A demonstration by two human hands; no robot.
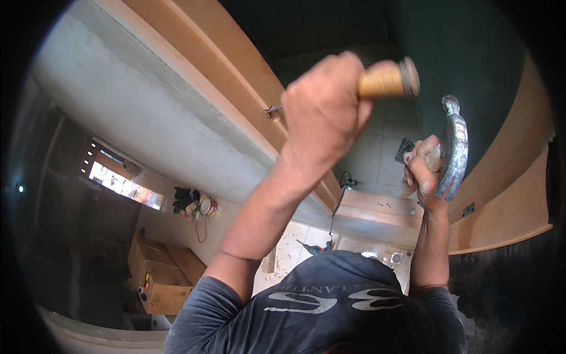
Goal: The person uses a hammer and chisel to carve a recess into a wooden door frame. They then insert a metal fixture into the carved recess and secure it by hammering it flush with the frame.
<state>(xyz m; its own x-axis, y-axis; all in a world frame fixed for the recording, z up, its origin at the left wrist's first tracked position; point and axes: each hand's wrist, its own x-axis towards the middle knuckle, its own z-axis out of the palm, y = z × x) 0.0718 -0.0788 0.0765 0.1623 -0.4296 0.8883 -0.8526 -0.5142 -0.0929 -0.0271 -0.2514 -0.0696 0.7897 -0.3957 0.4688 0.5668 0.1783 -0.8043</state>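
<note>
My left hand (327, 103) is closed in a fist around a chisel with a yellow, ringed handle (386, 81), slightly blurred. A short metal tip (273, 111) shows past the fist, at a small notch in the wooden door frame (236, 62). Whether this tip is the chisel's blade I cannot tell for sure. Raised off to the right, my right hand (424, 165) grips a claw hammer (455, 150) by its pale handle. The hammer's worn metal head is apart from the chisel's butt, with its claw pointing down.
A wooden board (377, 207) with a few screws or nails lies below the frame. On the tiled floor sits a power drill (315, 248) with a cord. Farther left are a cardboard box (168, 298) and a bucket (206, 206). A grey wall (147, 106) borders the frame.
</note>
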